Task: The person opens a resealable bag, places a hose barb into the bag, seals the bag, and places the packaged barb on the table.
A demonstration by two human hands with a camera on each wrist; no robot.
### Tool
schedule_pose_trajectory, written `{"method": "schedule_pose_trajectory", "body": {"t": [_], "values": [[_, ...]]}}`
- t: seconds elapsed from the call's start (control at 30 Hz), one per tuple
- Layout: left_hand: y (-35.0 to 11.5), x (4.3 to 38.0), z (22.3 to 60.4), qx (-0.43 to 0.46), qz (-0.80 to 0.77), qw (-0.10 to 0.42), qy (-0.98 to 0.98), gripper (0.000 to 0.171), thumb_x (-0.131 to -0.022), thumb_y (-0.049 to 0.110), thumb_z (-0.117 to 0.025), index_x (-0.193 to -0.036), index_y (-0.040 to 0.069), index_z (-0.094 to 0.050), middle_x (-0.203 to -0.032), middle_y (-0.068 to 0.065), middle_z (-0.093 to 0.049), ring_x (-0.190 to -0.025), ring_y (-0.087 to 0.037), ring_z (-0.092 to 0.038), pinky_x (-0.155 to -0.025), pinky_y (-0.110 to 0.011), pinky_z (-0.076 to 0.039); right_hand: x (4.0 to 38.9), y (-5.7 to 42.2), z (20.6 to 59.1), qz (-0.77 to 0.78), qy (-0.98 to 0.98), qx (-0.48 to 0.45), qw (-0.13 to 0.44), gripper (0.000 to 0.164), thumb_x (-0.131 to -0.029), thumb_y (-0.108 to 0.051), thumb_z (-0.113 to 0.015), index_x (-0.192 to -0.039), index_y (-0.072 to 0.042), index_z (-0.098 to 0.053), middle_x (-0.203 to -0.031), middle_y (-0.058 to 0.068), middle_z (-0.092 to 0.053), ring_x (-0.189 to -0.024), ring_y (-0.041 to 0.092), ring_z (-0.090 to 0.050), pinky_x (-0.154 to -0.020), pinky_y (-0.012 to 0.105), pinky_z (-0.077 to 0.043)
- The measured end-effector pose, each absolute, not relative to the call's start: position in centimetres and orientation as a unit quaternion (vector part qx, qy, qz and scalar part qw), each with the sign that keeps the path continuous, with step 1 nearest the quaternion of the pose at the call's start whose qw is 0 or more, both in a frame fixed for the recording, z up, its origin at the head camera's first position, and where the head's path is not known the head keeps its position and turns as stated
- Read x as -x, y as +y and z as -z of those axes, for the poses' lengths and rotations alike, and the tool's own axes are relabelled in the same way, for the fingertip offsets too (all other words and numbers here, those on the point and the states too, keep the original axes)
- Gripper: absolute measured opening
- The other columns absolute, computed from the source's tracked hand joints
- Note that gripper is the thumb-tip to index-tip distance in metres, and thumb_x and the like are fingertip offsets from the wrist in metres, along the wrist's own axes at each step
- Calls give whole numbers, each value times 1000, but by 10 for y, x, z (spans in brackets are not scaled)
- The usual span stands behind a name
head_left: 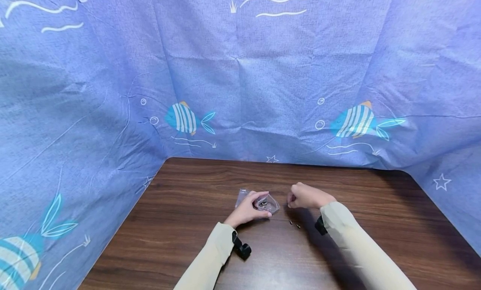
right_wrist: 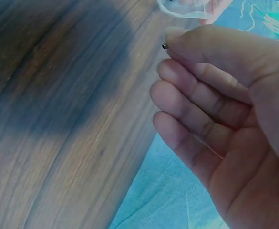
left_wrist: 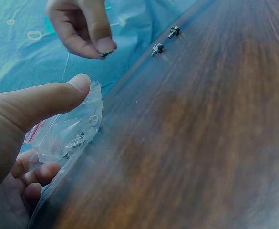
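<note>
My left hand (head_left: pixel 249 208) holds a clear plastic zip bag (head_left: pixel 275 205) on the table, its thumb and forefinger spread about the bag. In the left wrist view the thumb is extended and the other fingers curl by the bag (left_wrist: pixel 53 143). Small metal parts (head_left: pixel 264 204) lie inside it. To the right, my right hand (head_left: pixel 306 196) pinches a tiny dark metal piece (right_wrist: pixel 165 46) between thumb and forefinger; most of it is hidden by the fingertips. Two small screw-like metal parts (left_wrist: pixel 158 49) lie loose on the table, nearer me than the right hand.
The dark wood-grain table (head_left: pixel 169 231) has a back edge against a blue fish-patterned cloth (head_left: pixel 270 94), which also hangs along the left and right sides. Black wrist straps (head_left: pixel 242 249) sit at both cuffs.
</note>
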State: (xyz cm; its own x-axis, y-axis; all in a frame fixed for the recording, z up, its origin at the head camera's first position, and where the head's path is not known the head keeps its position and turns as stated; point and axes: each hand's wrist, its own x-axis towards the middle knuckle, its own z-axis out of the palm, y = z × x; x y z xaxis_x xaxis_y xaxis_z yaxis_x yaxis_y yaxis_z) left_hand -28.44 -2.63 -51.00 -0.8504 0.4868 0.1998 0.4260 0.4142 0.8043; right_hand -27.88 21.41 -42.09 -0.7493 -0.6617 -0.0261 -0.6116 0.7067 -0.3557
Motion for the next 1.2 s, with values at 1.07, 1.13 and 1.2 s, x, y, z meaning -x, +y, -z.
{"method": "schedule_pose_trajectory", "body": {"t": [1.07,1.13,1.2], "values": [[-26,284,511,-271,-469,38,840,71,-73,30,-84,-136,17,-54,-112,-5,-56,-95,-12,-49,-80,-24,-42,287,170,409,155,909,386,21,10,-81,-2,-67,-72,-6,-69,-67,4,-64,-57,0,-43,-55,17,-40],[-26,284,511,-269,-471,41,839,71,-73,30,-84,-136,17,-54,-111,-5,-55,-93,-12,-48,-78,-24,-41,287,169,409,155,910,385,19,8,-80,-2,-68,-74,-6,-70,-70,3,-65,-59,0,-47,-56,17,-42],[-26,284,511,-268,-473,43,838,70,-73,29,-84,-136,17,-55,-110,-5,-55,-92,-11,-47,-77,-23,-41,288,169,409,157,911,380,21,6,-80,-2,-69,-77,-5,-72,-72,4,-67,-60,1,-50,-58,17,-44]]}}
